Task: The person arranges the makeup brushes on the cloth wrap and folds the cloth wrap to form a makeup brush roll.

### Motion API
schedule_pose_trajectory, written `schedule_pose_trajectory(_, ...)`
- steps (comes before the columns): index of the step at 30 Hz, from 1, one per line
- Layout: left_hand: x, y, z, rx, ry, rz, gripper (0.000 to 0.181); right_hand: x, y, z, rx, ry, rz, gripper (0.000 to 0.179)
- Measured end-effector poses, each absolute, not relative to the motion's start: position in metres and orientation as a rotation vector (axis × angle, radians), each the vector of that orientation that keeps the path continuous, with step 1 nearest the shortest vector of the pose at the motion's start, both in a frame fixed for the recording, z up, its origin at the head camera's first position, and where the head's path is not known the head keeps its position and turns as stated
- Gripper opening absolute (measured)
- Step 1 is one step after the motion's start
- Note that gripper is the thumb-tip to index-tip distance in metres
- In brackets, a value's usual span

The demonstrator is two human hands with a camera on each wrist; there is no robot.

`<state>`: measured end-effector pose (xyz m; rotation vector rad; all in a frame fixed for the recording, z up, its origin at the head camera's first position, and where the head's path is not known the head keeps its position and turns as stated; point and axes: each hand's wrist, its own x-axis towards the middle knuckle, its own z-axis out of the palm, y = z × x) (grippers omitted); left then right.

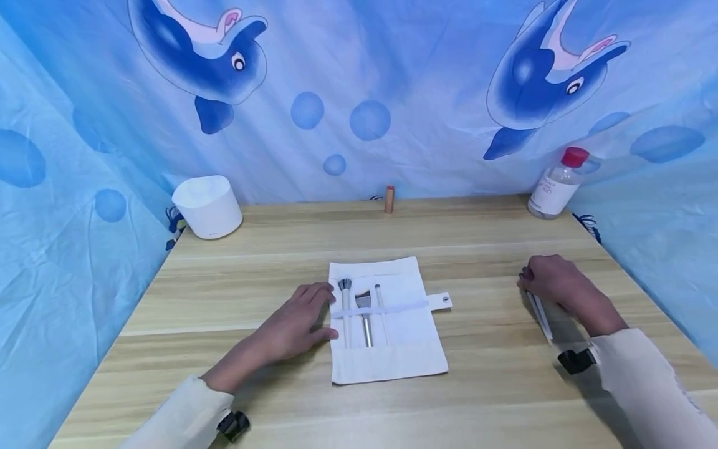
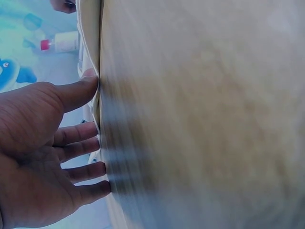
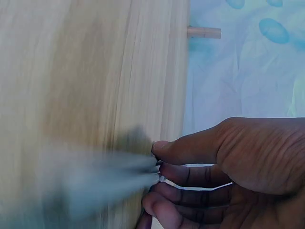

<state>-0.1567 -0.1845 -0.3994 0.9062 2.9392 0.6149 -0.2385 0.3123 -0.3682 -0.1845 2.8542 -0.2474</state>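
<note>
A white cloth brush roll (image 1: pixel 412 349) lies unfolded on the table. Under its elastic band sit a round-headed makeup brush (image 1: pixel 345 302), a flat, wide makeup brush (image 1: pixel 366 318) and a thin one (image 1: pixel 381 312). My left hand (image 1: pixel 294 321) rests at the roll's left edge; its fingers (image 2: pixel 83 145) are fairly straight and touch the cloth. Over at the right, my right hand (image 1: pixel 558 284) pinches slim makeup brushes (image 1: pixel 540 315) between thumb and fingertips. Their pale handles (image 3: pixel 105 176) blur in the right wrist view, and the fingers partly hide their dark heads.
A white rounded container (image 1: pixel 207 209) stands at the back left. A small copper-coloured tube (image 1: pixel 389 199) is upright at the back edge, and a red-capped bottle (image 1: pixel 555 187) at the back right. Blue dolphin-print curtain (image 1: pixel 336 75) surrounds the wooden table (image 1: pixel 269 249).
</note>
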Motion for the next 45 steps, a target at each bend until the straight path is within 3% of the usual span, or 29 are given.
schedule_pose_trajectory(16,-0.154,-0.185,-0.398,0.914,2.918,0.652,0.056,-0.238,0.279,-0.372,-0.246,2.897,-0.315,0.011)
schedule_pose_trajectory(22,-0.154,-0.185,-0.399,0.902,2.907,0.63,0.056,-0.24,0.275,-0.36,-0.271,2.961,-0.419,0.025)
schedule_pose_trajectory(30,-0.155,-0.186,-0.398,0.915,2.921,0.639,0.056,-0.254,0.234,-0.329,-0.415,3.018,-0.773,0.032)
schedule_pose_trajectory(45,-0.156,-0.185,-0.398,0.883,2.922,0.616,0.057,-0.279,0.165,-0.335,-0.581,2.739,-1.475,0.044)
